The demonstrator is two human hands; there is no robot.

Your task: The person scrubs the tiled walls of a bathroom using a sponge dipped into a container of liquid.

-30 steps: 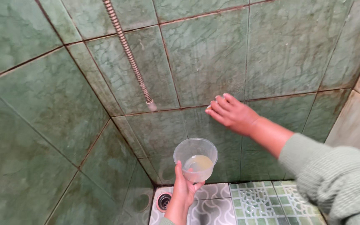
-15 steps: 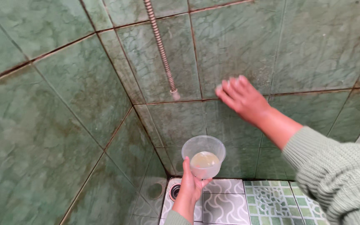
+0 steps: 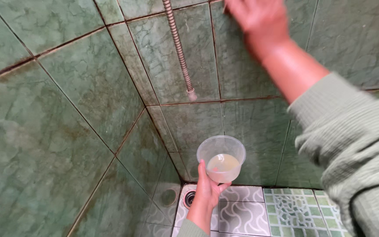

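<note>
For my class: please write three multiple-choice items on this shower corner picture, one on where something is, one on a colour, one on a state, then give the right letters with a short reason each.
1. Where is the floor drain?
A. In the corner of the floor, below the cup
B. In the middle of the wall
C. Beside the right sleeve

2. What colour are the wall tiles?
A. White
B. Green
C. Red

3. What is the state of the clear plastic cup?
A. Lying on the floor
B. Upside down
C. Held upright, with a little pale cloudy liquid at the bottom

Answers:
1 A, the drain sits where the walls meet the patterned floor.
2 B, every wall tile is marbled green with dark grout lines.
3 C, the left hand grips the cup from beneath, while the right hand is raised at the wall beside the metal hose.
</note>
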